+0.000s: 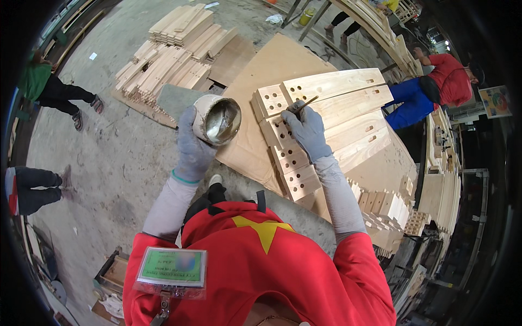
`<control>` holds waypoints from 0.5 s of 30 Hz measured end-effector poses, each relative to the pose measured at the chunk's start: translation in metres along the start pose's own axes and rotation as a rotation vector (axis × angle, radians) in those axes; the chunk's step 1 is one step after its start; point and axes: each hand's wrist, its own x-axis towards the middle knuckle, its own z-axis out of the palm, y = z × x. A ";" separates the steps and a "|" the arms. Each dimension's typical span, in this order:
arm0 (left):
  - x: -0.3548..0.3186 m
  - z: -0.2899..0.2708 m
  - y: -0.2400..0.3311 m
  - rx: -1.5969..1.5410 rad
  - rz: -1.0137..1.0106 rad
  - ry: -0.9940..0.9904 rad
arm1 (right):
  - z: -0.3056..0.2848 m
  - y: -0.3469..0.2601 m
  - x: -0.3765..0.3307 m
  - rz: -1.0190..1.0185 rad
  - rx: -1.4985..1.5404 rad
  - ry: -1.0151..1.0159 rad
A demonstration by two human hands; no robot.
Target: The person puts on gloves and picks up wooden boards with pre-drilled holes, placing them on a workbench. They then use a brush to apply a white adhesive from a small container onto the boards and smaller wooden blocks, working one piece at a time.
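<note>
My left hand [196, 142], in a grey glove, grips a whitish pot [202, 117] tilted so its mouth faces right; a pale, shiny wet substance coats the inside. My right hand [309, 130], gloved the same way, is closed around a thin brown stick [311, 101], whose lower end is hidden by the fingers. That hand is over the drilled ends of several pale wooden boards [342, 106] laid side by side. Round dark holes run in pairs along those ends, and some boards have a slot near the far end.
Under the boards lies a brown cardboard sheet [255, 155]. Stacked wooden strips [168, 70] stand at the far left, and more wooden blocks [383, 209] at the right. A co-worker in red and blue [435, 89] bends at the far right; other people stand at the left.
</note>
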 end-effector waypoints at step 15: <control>0.015 0.029 0.013 0.218 -0.036 -0.066 | -0.059 -0.098 -0.059 0.088 0.856 0.196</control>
